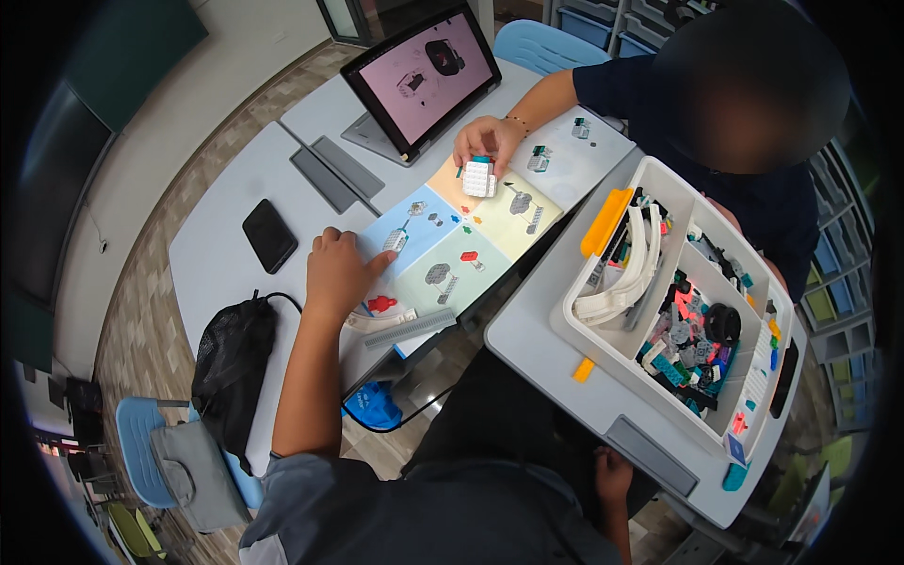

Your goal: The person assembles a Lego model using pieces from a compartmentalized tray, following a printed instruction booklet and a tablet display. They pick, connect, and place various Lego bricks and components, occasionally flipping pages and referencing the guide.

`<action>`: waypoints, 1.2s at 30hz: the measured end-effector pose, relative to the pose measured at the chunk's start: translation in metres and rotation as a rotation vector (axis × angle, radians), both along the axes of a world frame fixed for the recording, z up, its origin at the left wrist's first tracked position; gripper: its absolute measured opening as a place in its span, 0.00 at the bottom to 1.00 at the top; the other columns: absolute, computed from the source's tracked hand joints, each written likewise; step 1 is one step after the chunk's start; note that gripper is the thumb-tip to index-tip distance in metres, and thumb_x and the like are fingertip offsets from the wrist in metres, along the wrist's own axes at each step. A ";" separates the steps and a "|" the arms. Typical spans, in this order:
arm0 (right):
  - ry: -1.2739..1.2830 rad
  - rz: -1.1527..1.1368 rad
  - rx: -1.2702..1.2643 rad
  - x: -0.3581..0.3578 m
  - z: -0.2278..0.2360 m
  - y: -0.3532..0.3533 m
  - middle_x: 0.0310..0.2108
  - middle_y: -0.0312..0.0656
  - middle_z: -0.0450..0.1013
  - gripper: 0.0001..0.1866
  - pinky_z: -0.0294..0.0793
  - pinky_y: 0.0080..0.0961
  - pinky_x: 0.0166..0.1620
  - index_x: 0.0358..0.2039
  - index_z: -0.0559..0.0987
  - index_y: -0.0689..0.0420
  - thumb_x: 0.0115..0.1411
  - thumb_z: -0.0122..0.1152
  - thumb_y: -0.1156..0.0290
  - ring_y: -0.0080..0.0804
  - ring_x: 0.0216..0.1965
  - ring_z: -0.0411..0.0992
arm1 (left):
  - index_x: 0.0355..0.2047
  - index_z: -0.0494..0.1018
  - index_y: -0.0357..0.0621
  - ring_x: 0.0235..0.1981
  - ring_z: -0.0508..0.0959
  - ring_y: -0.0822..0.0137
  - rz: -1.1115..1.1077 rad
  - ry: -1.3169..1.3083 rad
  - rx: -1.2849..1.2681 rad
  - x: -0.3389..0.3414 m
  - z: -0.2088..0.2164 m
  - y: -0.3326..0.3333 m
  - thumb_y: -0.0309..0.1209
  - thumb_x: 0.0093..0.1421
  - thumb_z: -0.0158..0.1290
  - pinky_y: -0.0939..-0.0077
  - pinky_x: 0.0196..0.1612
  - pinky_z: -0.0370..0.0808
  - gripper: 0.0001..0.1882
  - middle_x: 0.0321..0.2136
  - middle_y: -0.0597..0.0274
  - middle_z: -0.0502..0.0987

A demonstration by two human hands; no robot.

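Note:
My left hand (341, 271) lies on the near left edge of a colourful building-instruction booklet (438, 250), its thumb stretched out over the page and nothing held. Just below it on the page are a small red piece (381, 304), a white curved piece (381, 321) and a long grey beam (411, 330). My right hand (614, 474) is low beside my lap, under the table's edge; its fingers are mostly hidden. Across the booklet, another person's hand (492, 141) grips a white studded brick assembly (479, 179) with a teal part.
A laptop (428, 75) stands at the back. A phone (269, 235) and a black mesh pouch (234, 363) lie left. On the right, a white divided tray (568, 318) holds many loose bricks; a yellow piece (584, 369) lies beside it. A gap separates the tables.

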State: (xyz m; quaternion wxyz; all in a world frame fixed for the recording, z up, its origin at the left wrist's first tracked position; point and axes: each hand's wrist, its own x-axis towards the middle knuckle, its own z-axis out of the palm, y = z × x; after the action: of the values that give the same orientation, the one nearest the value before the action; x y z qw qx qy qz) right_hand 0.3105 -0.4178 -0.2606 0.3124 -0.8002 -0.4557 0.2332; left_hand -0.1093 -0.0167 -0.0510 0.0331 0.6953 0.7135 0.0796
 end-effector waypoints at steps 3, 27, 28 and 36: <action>-0.021 0.003 -0.041 -0.001 0.009 0.002 0.54 0.56 0.77 0.18 0.70 0.43 0.62 0.52 0.82 0.62 0.65 0.65 0.68 0.56 0.58 0.74 | 0.41 0.81 0.32 0.52 0.75 0.48 0.030 0.037 0.048 -0.004 -0.006 0.005 0.58 0.52 0.69 0.59 0.53 0.75 0.37 0.47 0.43 0.77; -0.127 0.040 -0.028 0.013 -0.015 -0.009 0.58 0.60 0.74 0.22 0.64 0.48 0.67 0.57 0.79 0.63 0.65 0.64 0.68 0.61 0.63 0.69 | 0.37 0.80 0.40 0.27 0.71 0.81 -0.042 -0.853 -0.180 -0.050 -0.025 0.035 0.39 0.68 0.61 0.81 0.32 0.70 0.13 0.26 0.74 0.77; -0.129 0.042 -0.026 0.014 -0.015 -0.008 0.58 0.60 0.74 0.21 0.64 0.48 0.67 0.57 0.79 0.63 0.65 0.64 0.68 0.61 0.63 0.70 | 0.37 0.80 0.40 0.27 0.71 0.81 -0.043 -0.825 -0.175 -0.051 -0.025 0.035 0.39 0.68 0.61 0.81 0.32 0.70 0.13 0.26 0.74 0.77; 0.004 0.010 -0.130 0.031 -0.053 -0.026 0.56 0.59 0.76 0.20 0.66 0.48 0.66 0.55 0.80 0.62 0.64 0.65 0.68 0.60 0.61 0.71 | 0.38 0.81 0.39 0.26 0.70 0.80 -0.063 -0.727 -0.140 -0.051 -0.023 0.036 0.39 0.68 0.61 0.80 0.31 0.69 0.14 0.26 0.73 0.77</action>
State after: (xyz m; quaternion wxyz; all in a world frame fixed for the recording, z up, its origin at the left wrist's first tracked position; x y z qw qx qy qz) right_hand 0.3420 -0.4440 -0.3136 0.2595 -0.8161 -0.4429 0.2654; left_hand -0.1601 0.0193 -0.0739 0.3343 0.6391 0.6372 0.2715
